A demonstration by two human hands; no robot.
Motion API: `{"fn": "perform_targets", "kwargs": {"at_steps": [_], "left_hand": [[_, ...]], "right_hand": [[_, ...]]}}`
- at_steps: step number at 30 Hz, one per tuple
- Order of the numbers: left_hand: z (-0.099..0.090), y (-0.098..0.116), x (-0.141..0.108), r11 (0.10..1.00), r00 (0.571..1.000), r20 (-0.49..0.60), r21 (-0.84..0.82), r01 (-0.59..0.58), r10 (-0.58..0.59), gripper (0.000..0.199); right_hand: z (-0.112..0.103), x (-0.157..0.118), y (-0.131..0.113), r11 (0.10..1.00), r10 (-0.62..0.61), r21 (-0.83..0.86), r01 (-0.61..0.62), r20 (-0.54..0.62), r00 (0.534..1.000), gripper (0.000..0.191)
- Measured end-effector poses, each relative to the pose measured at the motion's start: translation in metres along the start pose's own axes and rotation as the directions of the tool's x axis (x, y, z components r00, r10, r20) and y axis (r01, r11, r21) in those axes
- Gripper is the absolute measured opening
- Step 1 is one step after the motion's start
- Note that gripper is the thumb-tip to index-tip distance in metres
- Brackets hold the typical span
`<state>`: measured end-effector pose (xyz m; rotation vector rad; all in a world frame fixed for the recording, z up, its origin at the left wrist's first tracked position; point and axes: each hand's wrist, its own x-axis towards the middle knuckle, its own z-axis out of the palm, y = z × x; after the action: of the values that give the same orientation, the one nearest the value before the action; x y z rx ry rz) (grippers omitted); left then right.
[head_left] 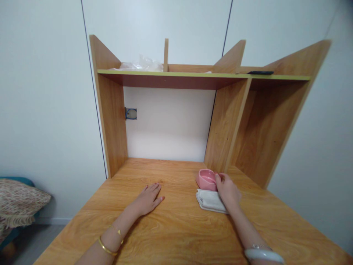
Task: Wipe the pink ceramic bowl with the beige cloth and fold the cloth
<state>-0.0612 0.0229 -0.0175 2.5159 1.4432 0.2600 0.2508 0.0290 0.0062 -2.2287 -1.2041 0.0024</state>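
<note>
A pink bowl-like container (205,180) stands on the wooden desk (171,235), right of the middle. My right hand (228,189) is closed on its right rim, thumb and fingers pinched there. Just in front of the container lies a folded whitish cloth (211,201), its right end partly hidden beneath my right hand and wrist. My left hand (149,198) rests palm down on the desk to the left, fingers spread, holding nothing.
A wooden shelf unit (226,125) rises at the back of the desk. Its upper shelf carries clear plastic wrapping (143,64) and a dark flat object (260,73). A wall socket box (131,113) shows at the back left. Patterned fabric (22,202) lies far left.
</note>
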Motion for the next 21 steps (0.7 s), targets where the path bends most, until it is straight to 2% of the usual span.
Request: {"fn": "perform_targets", "kwargs": {"at_steps": [11,21], "left_hand": [[0.0033,-0.0033,0.0019,1.000,1.000,-0.005,-0.010,-0.004,0.004,0.068],[0.0020,-0.0022,0.0014,0.999,1.000,-0.022,-0.039,-0.007,0.007,0.067]], "right_hand": [[0.0039,0.0039,0.0043,0.999,0.027,0.027,-0.030,0.101,0.995,0.046],[0.0078,0.0046,0.0074,0.997,-0.065,-0.037,0.066,0.030,0.997,0.044]]}}
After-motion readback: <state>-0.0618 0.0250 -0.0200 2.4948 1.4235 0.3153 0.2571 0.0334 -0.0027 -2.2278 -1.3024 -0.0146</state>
